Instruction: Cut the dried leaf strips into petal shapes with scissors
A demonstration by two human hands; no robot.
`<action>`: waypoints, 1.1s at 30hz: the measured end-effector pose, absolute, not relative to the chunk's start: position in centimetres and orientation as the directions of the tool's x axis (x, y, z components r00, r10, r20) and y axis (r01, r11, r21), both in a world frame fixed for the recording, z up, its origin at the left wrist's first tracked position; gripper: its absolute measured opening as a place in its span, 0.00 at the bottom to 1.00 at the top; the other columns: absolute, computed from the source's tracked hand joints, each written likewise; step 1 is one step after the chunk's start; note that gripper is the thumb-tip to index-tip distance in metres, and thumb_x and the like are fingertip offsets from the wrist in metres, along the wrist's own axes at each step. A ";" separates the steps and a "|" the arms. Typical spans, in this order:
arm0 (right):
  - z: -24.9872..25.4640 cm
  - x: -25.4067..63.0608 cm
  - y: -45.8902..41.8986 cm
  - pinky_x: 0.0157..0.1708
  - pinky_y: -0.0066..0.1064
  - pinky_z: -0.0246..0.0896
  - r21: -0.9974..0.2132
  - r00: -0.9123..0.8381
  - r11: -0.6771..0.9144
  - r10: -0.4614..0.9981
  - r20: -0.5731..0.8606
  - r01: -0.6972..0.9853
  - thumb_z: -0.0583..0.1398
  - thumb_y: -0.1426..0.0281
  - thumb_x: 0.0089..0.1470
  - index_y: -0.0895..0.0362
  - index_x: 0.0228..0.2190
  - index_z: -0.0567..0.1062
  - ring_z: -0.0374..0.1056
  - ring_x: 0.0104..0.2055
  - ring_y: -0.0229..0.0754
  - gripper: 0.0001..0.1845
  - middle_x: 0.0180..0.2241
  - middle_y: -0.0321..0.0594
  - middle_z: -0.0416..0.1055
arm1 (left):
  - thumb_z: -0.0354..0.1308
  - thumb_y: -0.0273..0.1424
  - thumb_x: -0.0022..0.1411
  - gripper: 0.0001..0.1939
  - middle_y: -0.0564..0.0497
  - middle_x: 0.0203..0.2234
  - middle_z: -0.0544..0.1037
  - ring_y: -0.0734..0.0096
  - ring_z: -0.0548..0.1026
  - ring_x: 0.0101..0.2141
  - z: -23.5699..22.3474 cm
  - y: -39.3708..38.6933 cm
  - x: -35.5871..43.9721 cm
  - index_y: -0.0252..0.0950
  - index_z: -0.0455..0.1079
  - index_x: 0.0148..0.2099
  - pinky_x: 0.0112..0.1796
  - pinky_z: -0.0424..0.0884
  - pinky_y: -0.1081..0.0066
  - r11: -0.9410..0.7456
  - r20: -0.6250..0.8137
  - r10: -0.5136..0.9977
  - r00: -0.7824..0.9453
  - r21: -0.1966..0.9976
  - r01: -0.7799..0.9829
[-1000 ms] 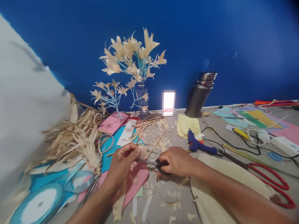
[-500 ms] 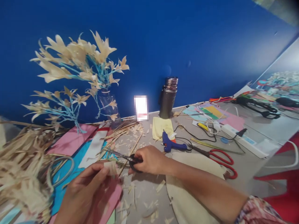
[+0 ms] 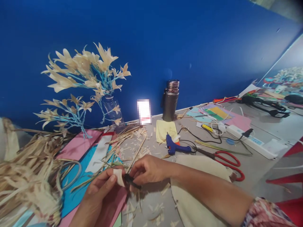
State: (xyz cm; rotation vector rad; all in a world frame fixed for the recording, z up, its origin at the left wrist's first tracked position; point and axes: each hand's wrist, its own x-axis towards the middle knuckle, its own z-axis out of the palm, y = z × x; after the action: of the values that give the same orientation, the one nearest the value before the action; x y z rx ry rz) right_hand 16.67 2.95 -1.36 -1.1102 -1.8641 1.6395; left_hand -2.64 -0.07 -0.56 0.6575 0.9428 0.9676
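Observation:
Between the thumb and fingers of my left hand [image 3: 100, 189] is a small pale piece of dried husk [image 3: 119, 177]. My right hand [image 3: 148, 170] grips black-handled scissors [image 3: 132, 181] close beside that piece; their blades are mostly hidden behind the left fingers and the husk. Under both hands lie pink sheets [image 3: 118, 201] and a grey tabletop strewn with pale clippings [image 3: 157, 212]. Beyond the hands are thin dry strips [image 3: 139, 148].
A blue glue gun [image 3: 176, 146], red-handled scissors [image 3: 228, 160] and a cream cloth-like sheet [image 3: 201, 189] lie to the right. A dark flask [image 3: 170, 102] stands by the wall. At left are husk-coloured flowers [image 3: 82, 69] in a clear bottle [image 3: 112, 110] and a husk pile [image 3: 30, 186].
The scissors have turned and come down toward the left hand, now right at the husk piece. The left hand has shifted slightly right; the view has moved a little.

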 end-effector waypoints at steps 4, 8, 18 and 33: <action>-1.9 16.8 3.3 0.33 0.23 0.59 -0.953 -0.568 0.032 0.809 -0.153 0.302 0.66 0.66 0.48 0.59 0.39 0.78 0.70 0.33 0.37 0.15 0.32 0.36 0.76 | 0.71 0.34 0.45 0.16 0.48 0.32 0.80 0.57 0.78 0.33 -0.5 0.2 -2.6 0.37 0.75 0.38 0.34 0.78 0.61 0.414 -0.379 0.910 0.168 0.837 -0.358; -1.8 16.8 3.2 0.29 0.24 0.53 -0.772 -0.390 0.237 0.921 -0.016 0.590 0.64 0.64 0.53 0.58 0.33 0.78 0.70 0.31 0.37 0.10 0.29 0.37 0.77 | 0.71 0.34 0.46 0.14 0.50 0.32 0.79 0.62 0.78 0.32 -1.4 0.7 -2.9 0.38 0.74 0.36 0.30 0.77 0.68 0.358 -0.364 0.931 0.040 0.883 -0.302; -1.2 16.5 1.7 0.36 0.32 0.55 -0.260 -0.494 0.471 0.869 -0.024 0.843 0.57 0.66 0.61 0.60 0.32 0.78 0.71 0.37 0.46 0.13 0.32 0.48 0.77 | 0.69 0.33 0.50 0.13 0.55 0.19 0.72 0.74 0.71 0.21 -1.8 0.7 -2.7 0.35 0.68 0.33 0.25 0.72 0.72 0.267 -0.249 0.964 0.095 0.905 -0.332; -1.8 15.6 1.2 0.37 0.31 0.60 -0.730 -0.396 0.304 0.917 0.050 0.612 0.56 0.74 0.56 0.58 0.36 0.74 0.68 0.37 0.42 0.07 0.35 0.42 0.74 | 0.65 0.27 0.49 0.10 0.56 0.18 0.69 0.79 0.65 0.19 -1.5 -0.3 -2.4 0.35 0.65 0.28 0.22 0.60 0.78 0.377 -0.312 0.925 0.215 0.818 -0.435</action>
State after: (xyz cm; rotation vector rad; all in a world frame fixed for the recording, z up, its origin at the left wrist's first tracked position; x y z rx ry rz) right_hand 15.56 1.19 -1.80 -1.3573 -2.1144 0.8765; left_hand -2.45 -0.29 -1.51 0.6584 0.9100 1.0435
